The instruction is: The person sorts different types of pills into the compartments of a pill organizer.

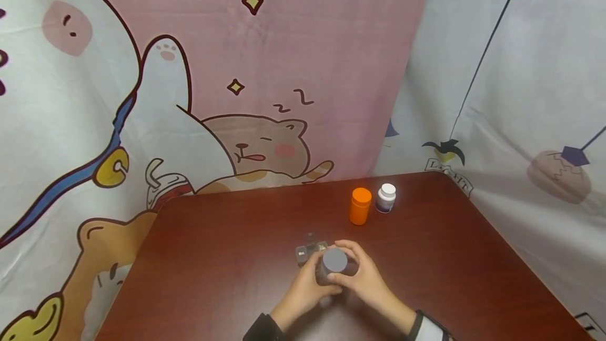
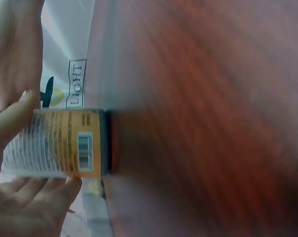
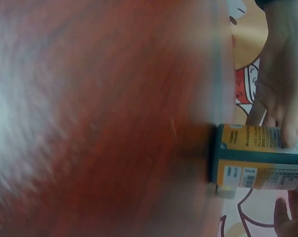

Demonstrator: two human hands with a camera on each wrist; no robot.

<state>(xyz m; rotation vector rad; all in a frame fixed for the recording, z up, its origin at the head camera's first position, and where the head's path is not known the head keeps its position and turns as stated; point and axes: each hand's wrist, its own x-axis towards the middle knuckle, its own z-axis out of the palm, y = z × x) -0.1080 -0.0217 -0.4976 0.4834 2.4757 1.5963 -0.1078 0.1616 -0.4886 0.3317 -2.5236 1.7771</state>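
A pill bottle (image 1: 335,261) with a grey cap stands upright between both hands, low over the table. Its orange-and-white label (image 2: 70,143) carries a barcode and small print. My left hand (image 1: 305,289) holds the body from the left side, its thumb and fingers (image 2: 50,195) curved round it. From the right, my right hand (image 1: 366,275) grips the top, the thumb at the cap's near edge and fingers bent round the far side. The wrist views cut off the bottle's upper end. Just behind the left hand sits a small clear-and-grey pill box (image 1: 302,254), partly hidden.
Farther back on the dark red wooden table (image 1: 227,257) stand an orange bottle (image 1: 360,207) and a small white-capped bottle (image 1: 385,198) beside it. A printed curtain (image 1: 284,67) with cartoon cats hangs behind the table's far edge.
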